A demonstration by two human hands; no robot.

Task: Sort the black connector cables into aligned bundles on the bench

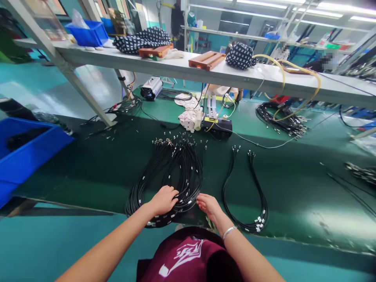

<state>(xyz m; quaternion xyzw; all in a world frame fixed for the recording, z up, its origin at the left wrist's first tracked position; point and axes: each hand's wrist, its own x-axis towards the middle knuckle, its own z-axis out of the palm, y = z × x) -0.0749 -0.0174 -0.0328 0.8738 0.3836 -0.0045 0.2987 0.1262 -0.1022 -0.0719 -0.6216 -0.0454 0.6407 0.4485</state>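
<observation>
Illumination is bright and largely even, supplied by overhead strip lights. Relative to the bench, glare lies across its right end, and soft shadow falls beneath the white shelf along its far side. Wide-angle distortion bows the shelf toward the frame edges. Two pixelated patches obscure detail above the shelf's right end. Elsewhere, focus remains acceptably sharp.

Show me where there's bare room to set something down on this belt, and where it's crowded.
Bare green belt shows between the blue crate and the large black cable bundle, and right of the smaller cable loop. Crowded: around the left hand and right hand at the bundle, and farther back by the black box and cloth.
</observation>
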